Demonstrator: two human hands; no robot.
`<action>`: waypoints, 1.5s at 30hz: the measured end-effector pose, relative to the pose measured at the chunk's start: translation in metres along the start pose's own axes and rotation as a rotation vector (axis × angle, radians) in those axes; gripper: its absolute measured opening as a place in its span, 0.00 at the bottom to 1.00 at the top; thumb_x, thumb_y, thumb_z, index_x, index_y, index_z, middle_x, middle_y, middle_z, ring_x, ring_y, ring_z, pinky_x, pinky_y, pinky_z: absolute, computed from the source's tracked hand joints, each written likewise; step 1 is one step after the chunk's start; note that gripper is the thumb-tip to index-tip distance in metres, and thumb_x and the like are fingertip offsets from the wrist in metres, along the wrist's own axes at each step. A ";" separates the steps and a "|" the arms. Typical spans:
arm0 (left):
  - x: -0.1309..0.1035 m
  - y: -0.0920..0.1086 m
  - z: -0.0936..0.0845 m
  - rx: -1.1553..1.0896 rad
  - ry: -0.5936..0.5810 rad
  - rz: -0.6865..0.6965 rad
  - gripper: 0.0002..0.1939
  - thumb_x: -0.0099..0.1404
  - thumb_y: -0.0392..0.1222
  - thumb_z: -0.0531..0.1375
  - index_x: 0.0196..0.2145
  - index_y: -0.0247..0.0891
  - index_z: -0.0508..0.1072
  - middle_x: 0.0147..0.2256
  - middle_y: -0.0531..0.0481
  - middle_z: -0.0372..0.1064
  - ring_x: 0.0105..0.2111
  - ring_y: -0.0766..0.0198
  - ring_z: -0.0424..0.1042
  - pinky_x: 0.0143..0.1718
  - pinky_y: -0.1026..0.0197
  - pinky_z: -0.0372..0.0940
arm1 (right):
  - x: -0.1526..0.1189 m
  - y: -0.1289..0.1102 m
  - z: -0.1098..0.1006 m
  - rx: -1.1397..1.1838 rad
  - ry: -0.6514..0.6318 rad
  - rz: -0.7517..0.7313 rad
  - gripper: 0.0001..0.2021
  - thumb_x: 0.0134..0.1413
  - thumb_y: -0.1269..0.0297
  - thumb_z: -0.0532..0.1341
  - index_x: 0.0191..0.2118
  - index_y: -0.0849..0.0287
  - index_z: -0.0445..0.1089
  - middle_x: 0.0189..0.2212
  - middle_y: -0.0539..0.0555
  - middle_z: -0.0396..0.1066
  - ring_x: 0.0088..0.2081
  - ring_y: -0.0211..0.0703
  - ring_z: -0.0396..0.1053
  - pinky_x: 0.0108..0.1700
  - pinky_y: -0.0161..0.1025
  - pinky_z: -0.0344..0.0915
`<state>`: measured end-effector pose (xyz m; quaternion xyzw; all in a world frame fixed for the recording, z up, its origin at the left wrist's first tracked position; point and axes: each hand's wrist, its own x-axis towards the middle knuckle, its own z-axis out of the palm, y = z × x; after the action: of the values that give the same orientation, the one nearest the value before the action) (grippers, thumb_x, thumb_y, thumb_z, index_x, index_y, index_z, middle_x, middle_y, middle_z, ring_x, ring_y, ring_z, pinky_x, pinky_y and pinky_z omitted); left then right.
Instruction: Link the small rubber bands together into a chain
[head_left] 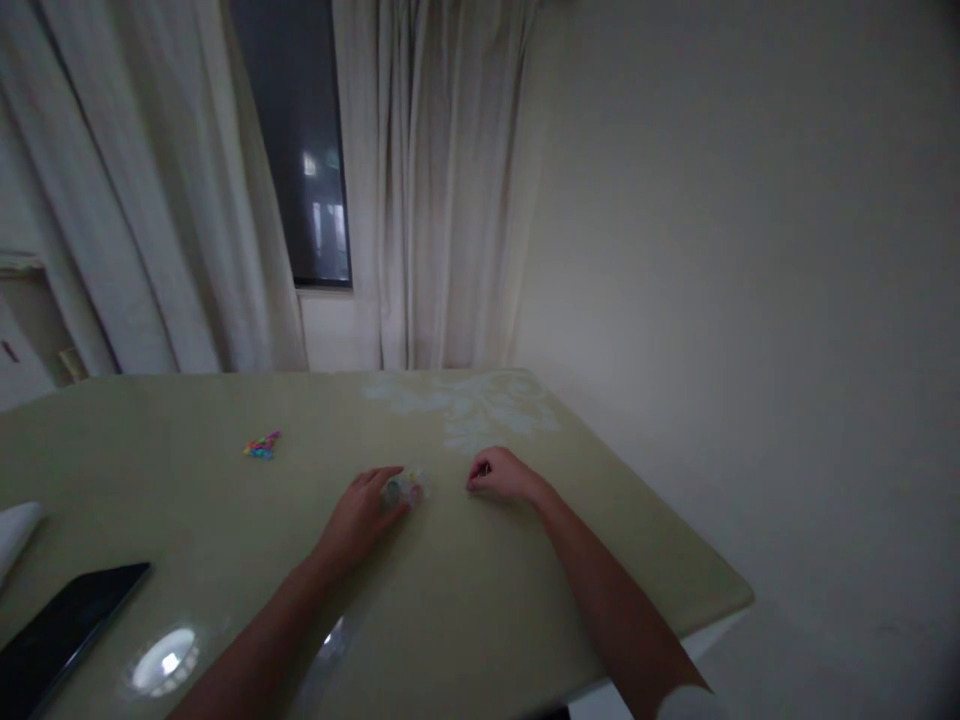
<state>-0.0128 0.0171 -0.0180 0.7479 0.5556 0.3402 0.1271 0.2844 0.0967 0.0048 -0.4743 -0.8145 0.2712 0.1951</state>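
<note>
The left hand [365, 505] was curved around a small clear container [407, 488], with its fingers along the far side and its thumb along the near side, so that the container sat between them on the table [225, 520]. Some small coloured bits showed through the container, too blurred to make out. The right hand [501, 475] was just to the right of it, apart from the container and low over the tabletop, its fingers curled in and the thumb drawn close to them; whether anything was pinched there could not be told. Farther left and a little farther back lay a loose cluster of small bright pieces [262, 446], pink, orange, yellow and blue among them, well apart from both hands. A dark flat device [71, 630] lay at the near left, with part of a white object [16, 532] behind it at the edge of the view. A pale leafy pattern [480, 400] marked the far right part of the tabletop. Beyond the table, light curtains [457, 180] hung on either side of a dark window [296, 140], and a plain wall [735, 280] stood to the right.
</note>
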 end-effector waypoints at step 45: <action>-0.008 0.021 0.004 0.080 -0.126 0.128 0.32 0.64 0.47 0.66 0.64 0.41 0.67 0.59 0.39 0.72 0.59 0.47 0.69 0.61 0.48 0.63 | -0.002 -0.046 0.017 0.017 0.203 -0.038 0.03 0.53 0.67 0.71 0.33 0.60 0.82 0.28 0.53 0.77 0.30 0.40 0.70 0.33 0.35 0.60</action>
<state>0.0043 0.0031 -0.0123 0.8062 0.5108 0.2775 0.1098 0.2443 0.0721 0.0204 -0.4821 -0.7971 0.2250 0.2856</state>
